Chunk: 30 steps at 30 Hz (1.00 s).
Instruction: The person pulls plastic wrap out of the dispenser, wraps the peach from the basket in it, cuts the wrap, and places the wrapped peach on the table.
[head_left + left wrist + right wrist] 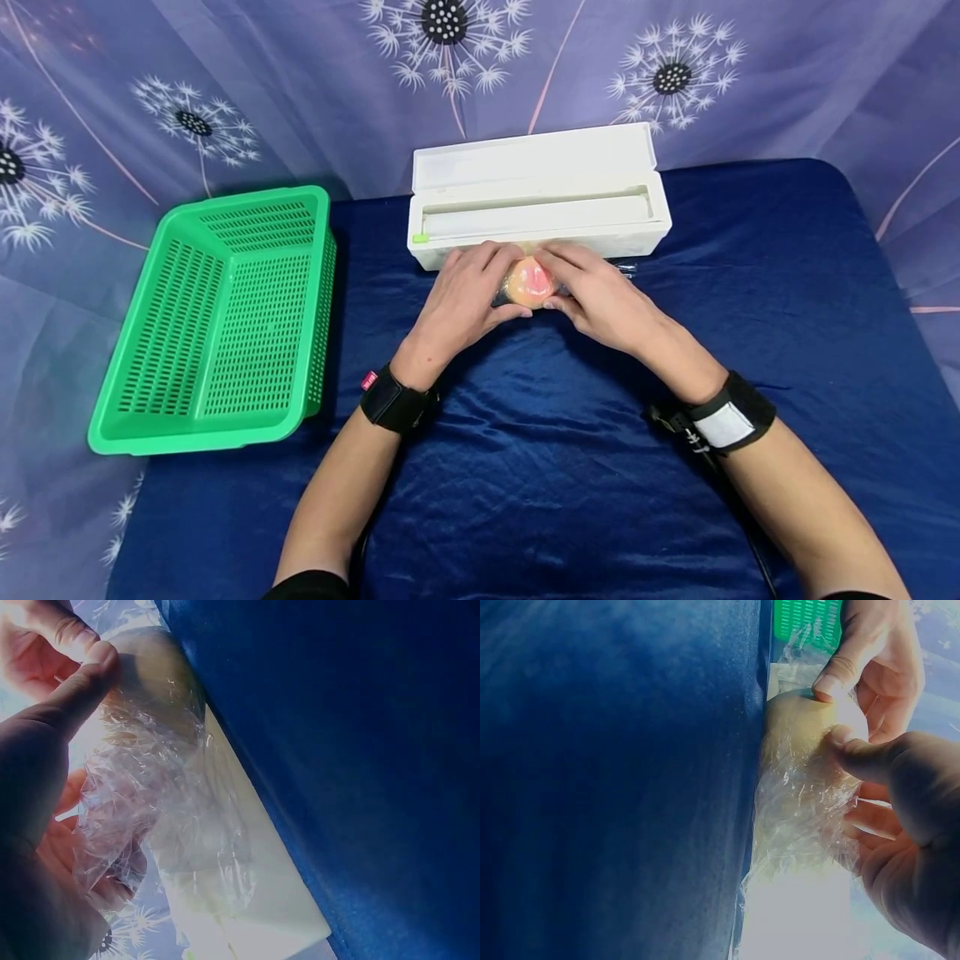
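Observation:
A round yellow-and-pink fruit (530, 282) in clear cling film sits in front of the white box, between the two hands. My left hand (468, 287) holds its left side, with the thumb near the lower edge and fingers over the top. From the right, my right hand (600, 296) grips it likewise, and both thumbs press on the film-covered fruit (802, 724) in the right wrist view. Crumpled cling film (161, 802) bunches by the left palm in the left wrist view; more film spreads under the right hand. The fruit's far side is hidden by fingers.
The white cling film box (540, 246) stands behind the hands, lid (534, 158) raised, a white roll (536, 215) inside. A green slotted basket (318, 333) is at the left. Blue cloth (540, 500) covers the table; a patterned curtain (300, 83) hangs behind.

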Available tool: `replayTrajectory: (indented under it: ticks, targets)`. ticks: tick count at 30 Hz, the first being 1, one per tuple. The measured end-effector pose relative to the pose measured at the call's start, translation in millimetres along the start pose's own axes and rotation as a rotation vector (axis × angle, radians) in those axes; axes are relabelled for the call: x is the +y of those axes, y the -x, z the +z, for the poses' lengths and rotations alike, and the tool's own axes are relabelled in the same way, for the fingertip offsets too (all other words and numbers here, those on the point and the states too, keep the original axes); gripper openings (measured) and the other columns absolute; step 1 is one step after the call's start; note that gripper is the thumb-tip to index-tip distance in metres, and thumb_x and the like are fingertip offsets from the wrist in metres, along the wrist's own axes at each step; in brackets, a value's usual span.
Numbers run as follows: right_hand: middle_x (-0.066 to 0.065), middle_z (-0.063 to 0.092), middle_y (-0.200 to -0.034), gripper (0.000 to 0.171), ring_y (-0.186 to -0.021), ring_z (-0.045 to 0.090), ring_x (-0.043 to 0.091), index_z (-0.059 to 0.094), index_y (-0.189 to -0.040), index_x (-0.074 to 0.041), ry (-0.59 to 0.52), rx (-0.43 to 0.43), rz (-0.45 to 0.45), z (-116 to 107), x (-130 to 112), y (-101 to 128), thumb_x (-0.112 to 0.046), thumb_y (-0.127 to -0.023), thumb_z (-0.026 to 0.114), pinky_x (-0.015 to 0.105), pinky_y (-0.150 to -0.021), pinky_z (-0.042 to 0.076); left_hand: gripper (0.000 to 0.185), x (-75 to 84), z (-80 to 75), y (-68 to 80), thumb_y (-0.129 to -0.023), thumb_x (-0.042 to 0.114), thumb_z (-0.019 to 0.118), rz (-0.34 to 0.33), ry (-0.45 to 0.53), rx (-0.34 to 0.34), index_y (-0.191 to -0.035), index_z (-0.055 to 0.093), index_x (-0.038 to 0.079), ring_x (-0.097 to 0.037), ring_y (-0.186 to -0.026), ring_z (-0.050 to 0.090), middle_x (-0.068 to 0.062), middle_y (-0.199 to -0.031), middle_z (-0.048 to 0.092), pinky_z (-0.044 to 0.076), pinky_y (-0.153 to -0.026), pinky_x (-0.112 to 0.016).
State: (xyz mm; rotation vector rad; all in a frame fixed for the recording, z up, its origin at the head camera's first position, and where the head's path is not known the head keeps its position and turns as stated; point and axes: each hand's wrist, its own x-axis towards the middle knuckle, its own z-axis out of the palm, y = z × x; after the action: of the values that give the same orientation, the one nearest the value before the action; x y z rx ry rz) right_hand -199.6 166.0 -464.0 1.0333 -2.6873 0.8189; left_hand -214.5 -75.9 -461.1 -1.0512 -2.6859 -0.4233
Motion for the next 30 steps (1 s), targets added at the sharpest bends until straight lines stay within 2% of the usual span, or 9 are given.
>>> replayTrajectory:
  ticks: [7,12,16,21,30]
  targets:
    - [0.024,0.054,-0.148,0.062,-0.129,0.060,0.039,0.053,-0.148,0.007,-0.014,0.008,0.034,-2.7,-2.7,0.9,-0.008,-0.095,0.081,0.052,-0.100,0.053,0.075,-0.1,-1.8,-0.2,-0.086,0.053,0.085,-0.011,0.022,-0.022,-0.142,0.056,0.013,-0.026,-0.121,0.063,-0.007,-0.134,0.062,0.045,-0.097,-0.044]
    - [0.024,0.056,-0.145,0.059,-0.130,0.059,0.040,0.055,-0.145,0.008,-0.004,0.020,0.024,-1.4,-2.4,0.7,-0.008,-0.094,0.081,0.053,-0.104,0.051,0.073,-0.5,-1.5,-0.9,-0.086,0.053,0.085,-0.029,0.054,-0.032,-0.142,0.057,0.014,-0.026,-0.119,0.063,-0.007,-0.134,0.062,0.045,-0.097,-0.046]
    - [0.024,0.057,-0.143,0.058,-0.129,0.058,0.040,0.057,-0.143,0.008,0.005,0.038,0.004,-0.8,-2.2,-0.3,-0.006,-0.093,0.082,0.053,-0.105,0.050,0.073,-1.3,-0.6,-1.3,-0.087,0.053,0.084,-0.047,0.087,-0.030,-0.142,0.058,0.013,-0.025,-0.118,0.061,-0.011,-0.137,0.056,0.045,-0.101,-0.049]
    - [0.023,0.058,-0.142,0.056,-0.129,0.058,0.039,0.059,-0.140,0.006,0.015,0.047,-0.009,-1.8,-3.9,-1.4,-0.006,-0.091,0.084,0.053,-0.106,0.049,0.073,-2.6,0.0,-1.8,-0.087,0.053,0.084,-0.048,0.097,-0.027,-0.142,0.058,0.013,-0.024,-0.114,0.060,-0.010,-0.133,0.055,0.045,-0.102,-0.050]
    - [0.023,0.055,-0.143,0.065,-0.133,0.055,0.041,0.058,-0.139,0.005,0.044,0.042,-0.029,-2.5,-7.3,-0.5,-0.009,-0.084,0.090,0.053,-0.109,0.047,0.076,-2.4,-0.9,-2.2,-0.087,0.052,0.085,-0.061,0.126,-0.042,-0.145,0.059,0.011,-0.024,-0.110,0.060,-0.008,-0.130,0.056,0.046,-0.100,-0.048]
